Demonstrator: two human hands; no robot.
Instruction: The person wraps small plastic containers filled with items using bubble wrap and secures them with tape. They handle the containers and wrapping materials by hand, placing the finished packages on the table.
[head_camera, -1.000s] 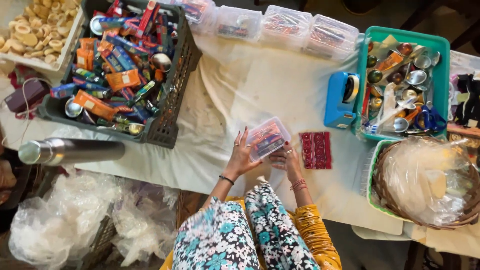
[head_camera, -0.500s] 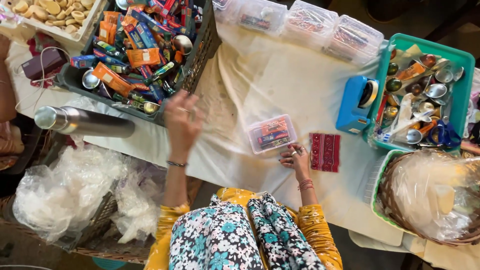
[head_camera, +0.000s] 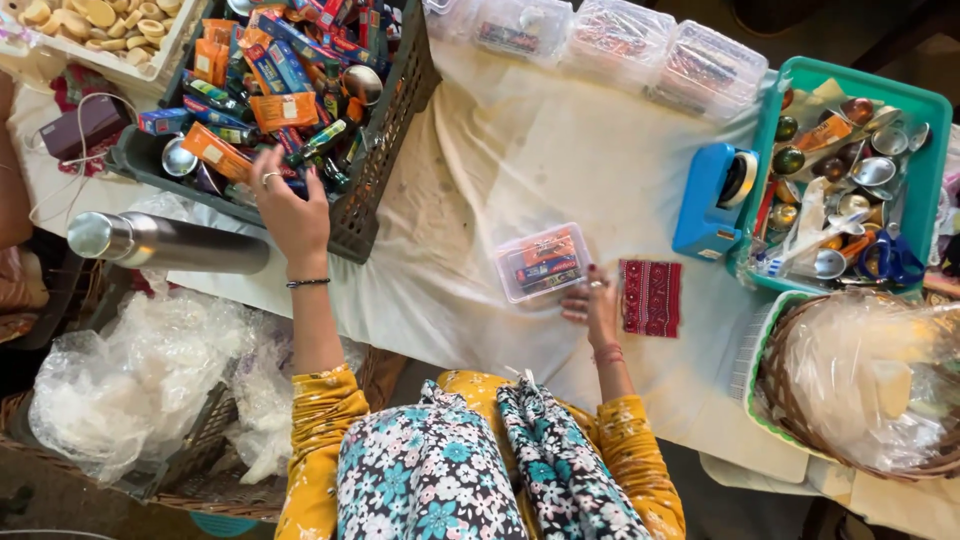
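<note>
The left hand (head_camera: 290, 205) reaches open-fingered into the dark crate (head_camera: 385, 185) of small packets, left of the clear box (head_camera: 542, 262). The right hand (head_camera: 600, 308) rests flat and empty, just below that box.

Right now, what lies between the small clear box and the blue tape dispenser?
In the head view, only bare white cloth lies between the small clear box and the blue tape dispenser; the red patterned piece sits just below that stretch.

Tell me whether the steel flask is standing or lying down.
Lying down: the steel flask rests on its side along the table edge, left of the left hand.
</note>
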